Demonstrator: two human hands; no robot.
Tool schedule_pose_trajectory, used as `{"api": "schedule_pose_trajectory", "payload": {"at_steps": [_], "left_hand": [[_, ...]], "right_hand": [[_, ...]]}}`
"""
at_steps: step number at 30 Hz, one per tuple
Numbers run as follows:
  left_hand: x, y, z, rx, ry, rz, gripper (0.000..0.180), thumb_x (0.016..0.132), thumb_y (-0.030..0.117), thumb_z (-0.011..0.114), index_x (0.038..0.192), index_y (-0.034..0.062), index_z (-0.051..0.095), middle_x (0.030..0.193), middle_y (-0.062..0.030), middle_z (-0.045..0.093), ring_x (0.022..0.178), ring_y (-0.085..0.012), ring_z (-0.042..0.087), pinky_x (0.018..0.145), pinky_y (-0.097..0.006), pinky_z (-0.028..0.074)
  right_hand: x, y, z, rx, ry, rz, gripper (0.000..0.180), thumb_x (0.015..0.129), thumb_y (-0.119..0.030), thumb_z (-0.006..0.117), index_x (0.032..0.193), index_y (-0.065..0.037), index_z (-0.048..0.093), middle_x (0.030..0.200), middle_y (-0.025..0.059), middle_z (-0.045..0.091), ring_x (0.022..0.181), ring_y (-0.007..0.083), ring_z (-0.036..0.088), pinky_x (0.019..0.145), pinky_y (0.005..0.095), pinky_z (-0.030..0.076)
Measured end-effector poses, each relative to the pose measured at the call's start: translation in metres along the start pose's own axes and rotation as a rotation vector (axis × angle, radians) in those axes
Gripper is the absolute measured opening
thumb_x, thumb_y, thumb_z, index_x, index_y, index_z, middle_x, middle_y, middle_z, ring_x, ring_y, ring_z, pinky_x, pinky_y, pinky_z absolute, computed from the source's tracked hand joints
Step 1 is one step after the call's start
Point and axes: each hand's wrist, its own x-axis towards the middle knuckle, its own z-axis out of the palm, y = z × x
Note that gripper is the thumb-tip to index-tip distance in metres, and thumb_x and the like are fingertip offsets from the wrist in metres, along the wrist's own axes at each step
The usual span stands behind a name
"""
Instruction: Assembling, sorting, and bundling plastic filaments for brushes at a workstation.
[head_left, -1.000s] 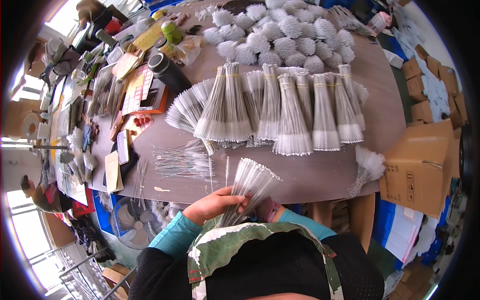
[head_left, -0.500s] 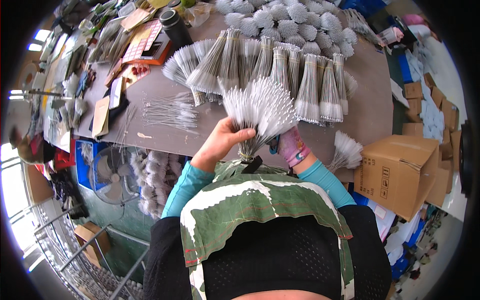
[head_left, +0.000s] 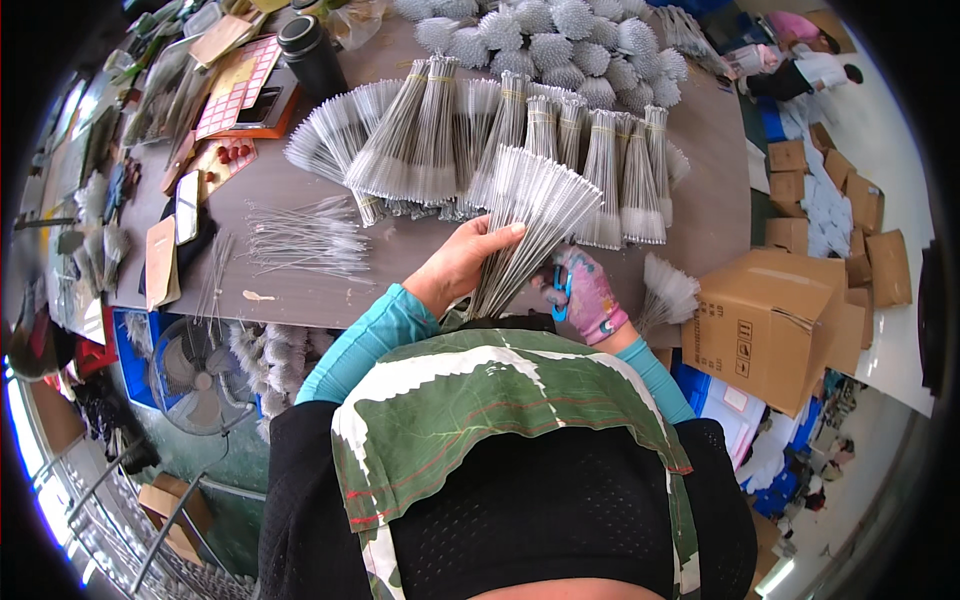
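My left hand is closed around a bundle of thin wire brushes in front of my chest. Their white bristle ends fan up and to the right, while bare wire stems point down toward me. Just right of the stems, my right hand, in a pink patterned fingerless glove, is closed on a small blue-handled tool. The tool's working end is hard to make out. Beyond both hands stands a row of tied brush bundles on the brown table.
Loose wire brushes lie left of my hands. Another brush bundle rests by a large cardboard box on the right. Round-ended bundles are piled at the back. A black flask and a phone sit farther left. A fan stands below.
The brush bundle has tilted, so its stems now show at length and its bristles lean right. My right hand has come out from behind it, showing the blue tool. The view has shifted slightly.
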Motion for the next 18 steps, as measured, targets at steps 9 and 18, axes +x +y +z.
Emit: {"api": "schedule_pose_trajectory", "payload": {"at_steps": [9,18], "left_hand": [[0.009,0.073,0.060,0.331,-0.258,-0.056,0.031,0.085,0.025,0.066,0.100,-0.0013,0.060,0.084,-0.0063,0.065,0.071,-0.0111,0.062,0.063,-0.024,0.052],[-0.007,-0.008,0.048,0.300,-0.106,-0.072,0.027,0.082,0.017,0.068,0.103,0.0009,0.061,0.088,-0.0024,0.064,0.074,-0.0082,0.059,0.068,-0.023,0.049]], "right_hand": [[-0.036,-0.031,0.072,0.228,0.152,-0.234,0.032,0.096,-0.031,0.037,0.112,-0.009,0.053,0.087,0.0067,0.060,0.063,0.0121,0.053,0.042,0.0185,0.033],[-0.084,-0.069,-0.073,-0.475,0.555,-0.126,0.019,0.088,-0.020,0.057,0.094,-0.003,0.063,0.074,0.0064,0.063,0.059,0.0078,0.053,0.050,0.0195,0.041]]}}
